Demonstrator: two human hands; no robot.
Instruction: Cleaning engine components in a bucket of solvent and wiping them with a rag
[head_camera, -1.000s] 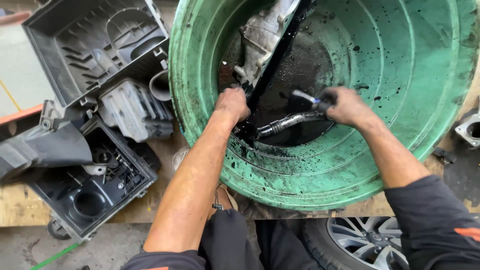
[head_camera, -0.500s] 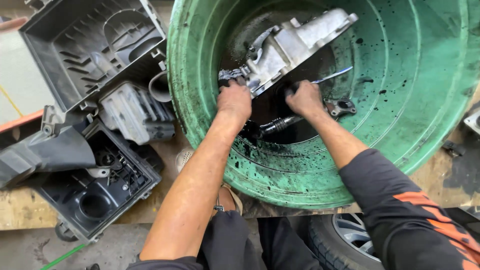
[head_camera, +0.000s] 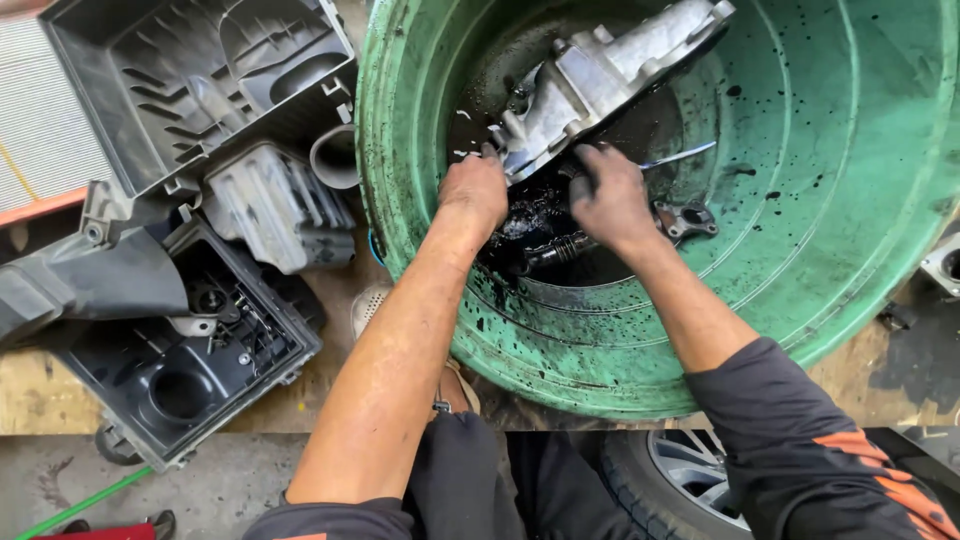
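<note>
Head view: a left hand (head_camera: 478, 190) and right hand (head_camera: 610, 195), both oil-blackened, grip the lower edge of a grey cast-metal engine cover (head_camera: 600, 75) tilted over the dark centre of a large green plastic basin (head_camera: 850, 200).

Oil-slick fingers could let the cover slip and splash the basin's pooled oil; black plastic air-filter housings (head_camera: 180, 330) lie left of the basin.
</note>
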